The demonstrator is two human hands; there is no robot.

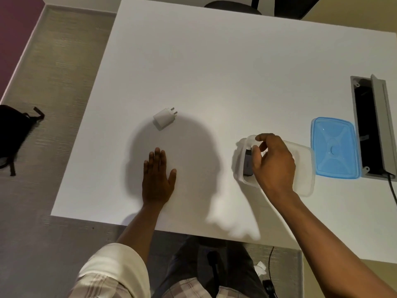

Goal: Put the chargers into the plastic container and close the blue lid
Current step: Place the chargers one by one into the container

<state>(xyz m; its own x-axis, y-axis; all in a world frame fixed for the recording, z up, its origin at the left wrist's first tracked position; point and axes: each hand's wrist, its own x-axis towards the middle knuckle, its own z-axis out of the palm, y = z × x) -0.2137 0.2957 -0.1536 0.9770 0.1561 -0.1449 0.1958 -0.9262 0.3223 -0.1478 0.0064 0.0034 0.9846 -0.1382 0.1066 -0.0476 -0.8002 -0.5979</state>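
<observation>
Grey charger (248, 163) in clear container (305, 168); blue lid (335, 148) off.

A plain white rectangular desk (214, 67) carries a small white plastic charger (164, 118). Right of it, a dark grey charger (247, 162) lies in a clear, frosted plastic container (305, 168). Beside that lies a translucent blue plastic lid (335, 147).
</observation>
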